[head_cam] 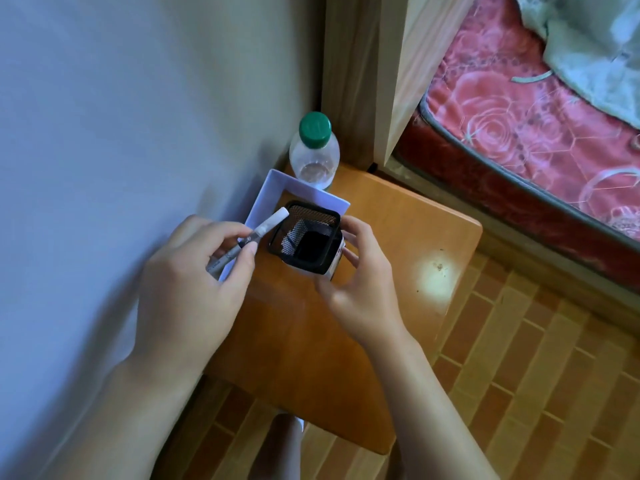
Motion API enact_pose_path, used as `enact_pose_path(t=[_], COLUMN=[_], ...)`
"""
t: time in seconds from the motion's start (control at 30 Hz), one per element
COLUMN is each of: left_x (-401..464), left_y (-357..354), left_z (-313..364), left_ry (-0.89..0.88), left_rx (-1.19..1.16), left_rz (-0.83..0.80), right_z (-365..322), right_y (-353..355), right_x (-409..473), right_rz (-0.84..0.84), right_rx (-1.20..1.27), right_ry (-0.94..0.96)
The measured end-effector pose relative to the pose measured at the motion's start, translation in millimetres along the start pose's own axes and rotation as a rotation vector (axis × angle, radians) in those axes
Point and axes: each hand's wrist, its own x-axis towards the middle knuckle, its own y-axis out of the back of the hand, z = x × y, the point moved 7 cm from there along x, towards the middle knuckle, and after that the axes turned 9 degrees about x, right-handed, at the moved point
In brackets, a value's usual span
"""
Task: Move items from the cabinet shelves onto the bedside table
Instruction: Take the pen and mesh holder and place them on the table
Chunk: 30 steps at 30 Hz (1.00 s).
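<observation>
Left hand [194, 275] pinches white marker [247, 242] between thumb and fingers, capped tip angled up toward rim of black mesh pen cup [304, 237]. Right hand [356, 282] curls around cup's right side, fingers on wall. Cup stands upright on wooden bedside table [398, 244]; inside dark, contents hard to make out. White open box [273, 188] behind cup, partly hidden. Clear bottle [314, 150], green cap, at table's far corner by wall. Bed [519, 133] beyond, cut off by frame.

On the desk [398, 230] stand one bottle [314, 150], one mesh pen holder [304, 237], seemingly one white box [273, 188], plus one pen [249, 239].
</observation>
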Motion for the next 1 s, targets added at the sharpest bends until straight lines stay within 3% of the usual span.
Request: enact_pose_path(t=[1.0], left_x=[-4.5], left_y=[-34.3], left_z=[-19.7], left_ry=[-0.012], left_rx=[0.034], left_rz=[0.040], right_z=[63.4], right_y=[-11.3], right_x=[19.3], right_rz=[0.048], right_rx=[-0.063], right_ry=[-0.014])
